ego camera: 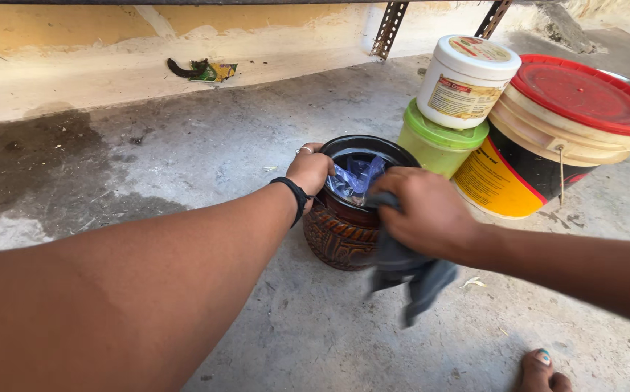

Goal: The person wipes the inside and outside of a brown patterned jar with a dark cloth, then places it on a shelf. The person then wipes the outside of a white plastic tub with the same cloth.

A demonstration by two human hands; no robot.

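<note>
A dark brown carved pot (340, 236) stands on the concrete floor, with a crumpled blue plastic bag (356, 176) inside its mouth. My left hand (309, 169), with a ring and a black wristband, grips the pot's left rim. My right hand (424, 212) presses a grey cloth (411, 272) against the pot's right rim; the cloth hangs down beside the pot.
To the right stand a green tub (438, 149) with a white jar (466, 80) on top, and a large bucket with a red lid (580, 94). A low yellowish wall (75, 43) runs along the back. My toes (543, 370) show at bottom right.
</note>
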